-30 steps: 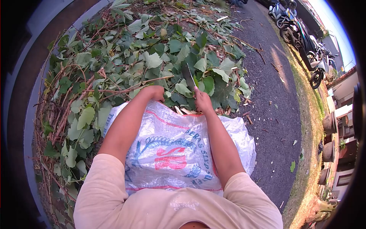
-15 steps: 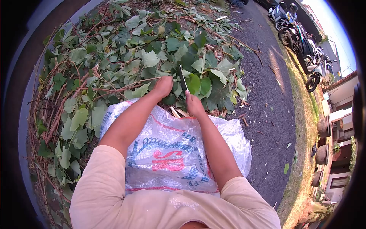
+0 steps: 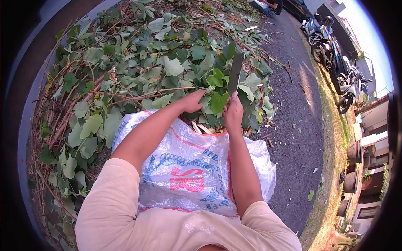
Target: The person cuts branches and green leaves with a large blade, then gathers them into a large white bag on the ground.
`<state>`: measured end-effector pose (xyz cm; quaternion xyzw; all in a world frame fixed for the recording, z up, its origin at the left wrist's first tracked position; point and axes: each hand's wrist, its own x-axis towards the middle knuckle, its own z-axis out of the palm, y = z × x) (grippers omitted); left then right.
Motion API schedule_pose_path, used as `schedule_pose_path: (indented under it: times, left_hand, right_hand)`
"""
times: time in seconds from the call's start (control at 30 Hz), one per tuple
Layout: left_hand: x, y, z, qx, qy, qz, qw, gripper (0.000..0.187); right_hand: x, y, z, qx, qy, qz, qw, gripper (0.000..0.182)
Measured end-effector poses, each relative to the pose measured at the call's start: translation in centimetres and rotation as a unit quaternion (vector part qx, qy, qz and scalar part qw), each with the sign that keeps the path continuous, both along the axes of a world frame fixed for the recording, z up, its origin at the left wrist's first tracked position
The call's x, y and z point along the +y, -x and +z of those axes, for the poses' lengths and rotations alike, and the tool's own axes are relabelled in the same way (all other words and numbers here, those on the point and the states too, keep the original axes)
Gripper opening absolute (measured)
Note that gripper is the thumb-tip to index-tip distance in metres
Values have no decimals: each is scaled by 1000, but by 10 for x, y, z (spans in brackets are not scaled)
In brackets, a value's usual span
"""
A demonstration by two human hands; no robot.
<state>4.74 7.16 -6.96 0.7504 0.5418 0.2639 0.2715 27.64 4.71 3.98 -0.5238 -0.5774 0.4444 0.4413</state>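
My right hand (image 3: pixel 233 115) grips the handle of a large flat-bladed knife (image 3: pixel 235 75), its broad dark blade pointing up and away from me over the leaves. Just left of it, my left hand (image 3: pixel 193 101) is open, fingers stretched toward the green leaves and thumb apart. A thin brown stem (image 3: pixel 167 90) runs in from the left and ends close to those fingers. Bright green leaves (image 3: pixel 218 102) sit between the two hands, beside the blade. Across my lap lies a white woven plastic sack (image 3: pixel 188 167) with red and blue print. Pale cut pieces of wood (image 3: pixel 204 129) lie at its far edge.
A wide heap of leafy cut branches (image 3: pixel 125 62) spreads ahead and to the left. Dark asphalt (image 3: pixel 297 167) borders it on the right. Parked motorcycles (image 3: pixel 335 62) and large pots (image 3: pixel 351 182) stand farther right. Another person (image 3: pixel 272 6) is at the far top.
My right hand has raised the knife and turned its blade so the flat side shows. My left hand has moved right, its fingers going from closed around the stem to stretched out.
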Motion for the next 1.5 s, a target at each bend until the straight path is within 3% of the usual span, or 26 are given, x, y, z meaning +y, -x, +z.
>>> schedule_pose_path:
  times: [0.1,0.17,0.23,0.37,0.43,0.47,0.5,0.53,0.57,0.63,0.73,0.77,0.87,0.93,0.97,1.03,1.1,1.23,1.27,1.33,1.43,1.5]
  left_hand:
    - [4,-1,-4,14,-61,2,998,79]
    - [-5,5,36,28,23,-8,999,75]
    - [-8,13,62,19,65,10,998,67]
    - [-18,42,104,8,40,20,999,53]
    - [-24,66,127,-80,102,77,989,47]
    - [-27,79,129,-77,103,77,989,47]
    - [-30,97,125,-16,34,106,994,43]
    - [-32,116,120,44,-37,135,989,39]
    - [-33,134,111,45,-37,139,989,39]
    - [-35,159,82,241,144,109,954,33]
    - [-21,165,62,240,203,111,943,33]
    - [-21,165,56,243,203,106,942,33]
    - [-21,167,55,257,211,130,934,28]
    - [-29,173,52,252,83,251,931,22]
    - [-29,177,53,254,84,254,929,22]
    - [-26,176,63,207,7,355,912,20]
    - [-29,170,64,194,3,339,921,17]
    - [-36,160,73,190,-70,370,907,13]
    - [-40,159,83,182,-53,384,904,16]
    - [-41,155,106,177,-42,397,899,20]
    - [-43,143,110,176,46,414,892,26]
    - [-45,139,99,225,-21,486,844,29]
  right_hand:
    - [-17,8,-16,-88,-44,28,995,60]
    - [-4,4,-67,-243,43,111,963,68]
    - [-1,4,-86,-250,88,63,962,73]
    - [7,-5,-74,-189,168,88,963,74]
    - [7,-6,-67,-128,206,84,966,72]
    - [12,-5,-74,-153,126,81,977,69]
    - [11,-2,-71,-151,126,82,977,69]
    - [9,2,-62,-155,31,52,986,67]
    - [6,8,-47,-158,-64,22,985,65]
    - [-18,19,-9,-122,-44,39,991,60]
    - [-38,23,-17,-126,-89,93,984,52]
    - [-42,19,-20,-124,-87,88,984,52]
    - [-42,5,5,-269,-44,254,928,50]
    - [-35,-8,21,-305,-52,305,901,50]
    - [-32,-10,26,-337,-63,350,872,50]
    - [-31,-10,22,-348,-36,349,870,53]
    - [-25,-14,-1,-444,-84,253,855,56]
    - [-8,-16,-24,-354,-61,193,913,62]
    - [-5,-17,-27,-352,-64,193,914,62]
    - [1,-18,-23,-303,59,197,930,67]
    - [12,-19,-46,-256,82,153,951,71]
    - [21,-23,-50,-254,83,137,954,71]
